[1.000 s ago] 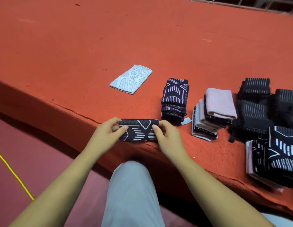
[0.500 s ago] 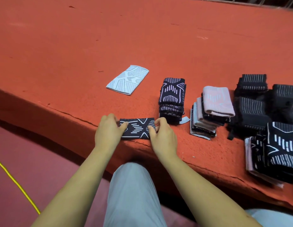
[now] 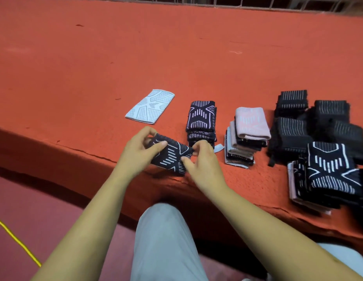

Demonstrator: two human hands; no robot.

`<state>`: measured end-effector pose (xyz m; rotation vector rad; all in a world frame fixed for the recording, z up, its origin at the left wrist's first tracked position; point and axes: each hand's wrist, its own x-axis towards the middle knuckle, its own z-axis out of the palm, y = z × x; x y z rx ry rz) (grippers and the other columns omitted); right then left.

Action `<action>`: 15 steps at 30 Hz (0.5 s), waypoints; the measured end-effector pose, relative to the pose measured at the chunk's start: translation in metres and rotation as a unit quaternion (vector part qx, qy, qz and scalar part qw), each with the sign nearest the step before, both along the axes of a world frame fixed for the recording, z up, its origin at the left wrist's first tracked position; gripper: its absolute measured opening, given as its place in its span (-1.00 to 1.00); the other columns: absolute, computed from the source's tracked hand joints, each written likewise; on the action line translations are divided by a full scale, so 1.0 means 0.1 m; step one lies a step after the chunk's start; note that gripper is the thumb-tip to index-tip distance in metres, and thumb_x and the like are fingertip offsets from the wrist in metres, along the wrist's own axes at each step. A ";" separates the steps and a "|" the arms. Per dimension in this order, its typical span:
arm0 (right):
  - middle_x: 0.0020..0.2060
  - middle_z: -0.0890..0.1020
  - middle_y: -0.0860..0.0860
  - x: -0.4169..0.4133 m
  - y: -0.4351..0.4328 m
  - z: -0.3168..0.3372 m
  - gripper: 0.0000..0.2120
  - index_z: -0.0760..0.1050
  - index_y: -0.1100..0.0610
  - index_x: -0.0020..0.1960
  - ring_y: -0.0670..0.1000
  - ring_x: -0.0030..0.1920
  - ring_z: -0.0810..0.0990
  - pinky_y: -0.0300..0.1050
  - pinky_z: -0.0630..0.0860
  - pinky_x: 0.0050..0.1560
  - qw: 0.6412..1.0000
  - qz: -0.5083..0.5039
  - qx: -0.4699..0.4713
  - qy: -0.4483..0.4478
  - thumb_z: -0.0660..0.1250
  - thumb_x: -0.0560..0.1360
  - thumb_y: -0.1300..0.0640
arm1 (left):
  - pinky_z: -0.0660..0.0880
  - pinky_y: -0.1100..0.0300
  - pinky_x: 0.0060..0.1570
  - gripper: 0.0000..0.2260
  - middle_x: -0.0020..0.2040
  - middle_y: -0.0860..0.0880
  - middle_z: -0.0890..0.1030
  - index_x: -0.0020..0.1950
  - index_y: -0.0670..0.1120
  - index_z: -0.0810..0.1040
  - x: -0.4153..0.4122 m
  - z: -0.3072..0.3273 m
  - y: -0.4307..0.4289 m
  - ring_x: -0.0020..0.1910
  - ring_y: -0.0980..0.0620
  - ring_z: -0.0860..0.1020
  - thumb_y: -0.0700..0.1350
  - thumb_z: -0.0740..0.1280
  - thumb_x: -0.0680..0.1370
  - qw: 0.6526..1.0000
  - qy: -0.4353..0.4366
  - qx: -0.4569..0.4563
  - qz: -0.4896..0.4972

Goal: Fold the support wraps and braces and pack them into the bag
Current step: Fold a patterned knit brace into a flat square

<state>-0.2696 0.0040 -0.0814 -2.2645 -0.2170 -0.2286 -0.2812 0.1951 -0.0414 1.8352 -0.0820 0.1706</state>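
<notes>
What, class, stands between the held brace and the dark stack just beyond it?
Nothing visible. The left hand and right hand grip the brace, whose right end is close to the stack. No bag is in view.

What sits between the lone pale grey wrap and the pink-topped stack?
In the head view, a stack of black patterned wraps stands there on the orange surface, apart from both.

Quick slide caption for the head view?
Left hand and right hand hold a black patterned wrap at the red table edge, beside folded stacks.
</notes>
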 end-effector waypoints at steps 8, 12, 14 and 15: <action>-0.06 0.60 -0.14 -0.26 -0.49 0.82 -0.78 0.58 0.04 0.12 -0.20 -0.06 0.54 -0.26 0.44 -0.02 0.989 0.142 0.026 -0.024 0.44 0.51 0.01 | 0.49 0.34 -0.26 -0.91 -0.23 -0.06 0.66 -0.03 -0.11 0.56 0.00 0.78 -0.41 -0.26 0.11 0.59 -0.28 0.39 0.55 0.987 0.011 0.012 -0.161; -0.42 0.53 -0.05 -0.20 -0.78 1.02 -0.73 0.49 0.08 -0.28 -0.17 -0.38 0.39 -0.12 0.31 -0.30 0.993 0.106 0.060 0.009 0.36 0.57 0.02 | 0.51 0.30 -0.26 -0.89 -0.23 -0.03 0.67 0.03 -0.10 0.56 0.18 0.92 -0.80 -0.25 0.09 0.60 -0.20 0.43 0.54 0.989 0.016 -0.038 -0.140; -0.40 0.56 0.06 -0.14 -0.91 1.12 -0.70 0.52 0.16 -0.28 -0.12 -0.36 0.40 -0.06 0.32 -0.29 0.995 0.039 0.092 -0.011 0.35 0.58 0.05 | 0.55 0.23 -0.31 -0.85 -0.17 -0.05 0.66 0.09 -0.08 0.49 0.29 0.90 -1.01 -0.25 0.04 0.61 -0.16 0.41 0.57 0.984 0.052 -0.134 -0.106; -0.38 0.57 0.13 -0.09 -0.96 1.15 -0.68 0.52 0.21 -0.27 -0.08 -0.34 0.41 -0.03 0.33 -0.28 0.993 0.000 0.118 -0.021 0.35 0.58 0.05 | 0.56 0.18 -0.34 -0.84 -0.12 -0.09 0.65 0.10 -0.08 0.44 0.34 0.88 -1.12 -0.27 0.00 0.63 -0.15 0.39 0.58 0.977 0.081 -0.168 -0.102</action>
